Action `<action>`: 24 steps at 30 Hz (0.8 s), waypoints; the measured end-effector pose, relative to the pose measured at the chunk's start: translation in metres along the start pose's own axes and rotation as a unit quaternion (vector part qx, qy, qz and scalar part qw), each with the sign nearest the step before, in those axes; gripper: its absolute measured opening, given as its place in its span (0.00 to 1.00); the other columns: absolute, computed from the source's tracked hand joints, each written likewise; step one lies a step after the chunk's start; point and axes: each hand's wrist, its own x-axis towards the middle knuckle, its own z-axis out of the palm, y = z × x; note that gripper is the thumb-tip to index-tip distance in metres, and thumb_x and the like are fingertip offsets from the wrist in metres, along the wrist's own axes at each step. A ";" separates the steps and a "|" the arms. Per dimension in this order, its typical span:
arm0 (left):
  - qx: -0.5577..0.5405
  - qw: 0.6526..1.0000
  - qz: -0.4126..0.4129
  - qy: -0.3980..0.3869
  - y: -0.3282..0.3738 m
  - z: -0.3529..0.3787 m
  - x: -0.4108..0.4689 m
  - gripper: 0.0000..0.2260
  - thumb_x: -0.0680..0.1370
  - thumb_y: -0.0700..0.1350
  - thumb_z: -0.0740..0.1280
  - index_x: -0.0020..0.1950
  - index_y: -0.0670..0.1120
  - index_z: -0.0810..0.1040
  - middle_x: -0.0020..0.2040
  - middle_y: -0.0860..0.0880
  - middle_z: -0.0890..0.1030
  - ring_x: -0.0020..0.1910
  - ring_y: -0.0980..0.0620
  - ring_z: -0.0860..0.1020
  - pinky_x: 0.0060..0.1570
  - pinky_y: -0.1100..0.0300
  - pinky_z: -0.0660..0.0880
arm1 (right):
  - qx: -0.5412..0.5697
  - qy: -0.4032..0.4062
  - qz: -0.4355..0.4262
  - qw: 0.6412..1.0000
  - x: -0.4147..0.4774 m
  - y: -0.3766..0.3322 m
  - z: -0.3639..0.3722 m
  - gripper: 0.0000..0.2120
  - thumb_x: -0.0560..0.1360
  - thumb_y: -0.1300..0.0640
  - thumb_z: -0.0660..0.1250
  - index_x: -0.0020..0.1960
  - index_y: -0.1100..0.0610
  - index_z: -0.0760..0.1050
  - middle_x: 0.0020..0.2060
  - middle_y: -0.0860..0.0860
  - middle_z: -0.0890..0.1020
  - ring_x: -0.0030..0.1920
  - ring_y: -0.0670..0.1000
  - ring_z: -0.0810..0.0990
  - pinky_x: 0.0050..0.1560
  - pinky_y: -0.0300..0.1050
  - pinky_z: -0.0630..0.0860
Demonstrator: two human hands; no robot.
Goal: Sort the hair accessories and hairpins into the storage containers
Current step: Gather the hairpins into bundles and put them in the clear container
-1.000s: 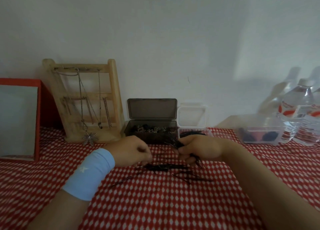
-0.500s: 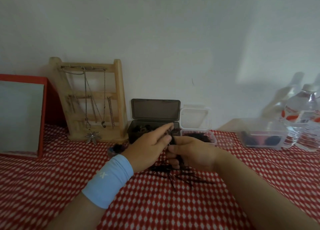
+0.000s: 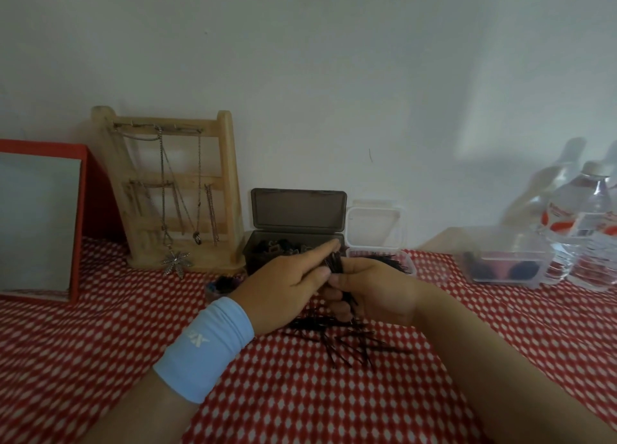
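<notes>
Black wire hairpins (image 3: 335, 264) were bunched in the curled right grip (image 3: 374, 293), tips pinched by the left grip (image 3: 283, 293), loose pins (image 3: 350, 341) strewn on red-checked desk (image 3: 300, 397), smoky open box (image 3: 297, 210) behind.

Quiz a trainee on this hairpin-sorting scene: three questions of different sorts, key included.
1. True or false: the right hand grips a bundle of hairpins.
2. The loose hairpins lie on: A) the tablecloth, B) a tray, C) bare wood.
3. Fill in: the necklaces hang on the wooden ____.
Key: 1 true; 2 A; 3 stand.
</notes>
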 end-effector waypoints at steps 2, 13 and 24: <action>-0.009 1.000 -0.006 0.001 -0.001 0.003 0.001 0.20 0.84 0.52 0.54 0.76 0.60 0.61 0.76 0.61 0.61 0.74 0.67 0.58 0.75 0.64 0.54 | -0.013 0.000 0.008 1.000 -0.001 0.000 -0.002 0.07 0.84 0.61 0.57 0.51 0.58 0.72 0.36 0.51 0.71 0.35 0.49 0.70 0.38 0.43 0.69; -0.747 0.624 -0.229 0.003 0.035 0.017 0.005 0.31 0.81 0.59 0.56 0.63 0.30 0.73 0.63 0.30 0.75 0.63 0.34 0.75 0.63 0.43 0.72 | 0.022 0.178 -0.246 0.953 0.008 -0.025 0.008 0.10 0.85 0.65 0.52 0.48 0.57 0.68 0.33 0.49 0.70 0.33 0.48 0.70 0.37 0.41 0.72; -0.817 0.547 -0.183 0.029 0.022 0.003 0.002 0.28 0.82 0.52 0.57 0.67 0.26 0.65 0.63 0.28 0.74 0.64 0.33 0.74 0.67 0.43 0.68 | -0.198 0.208 -0.176 0.942 0.010 -0.027 0.020 0.08 0.84 0.65 0.55 0.51 0.57 0.71 0.36 0.50 0.75 0.39 0.48 0.76 0.44 0.40 0.76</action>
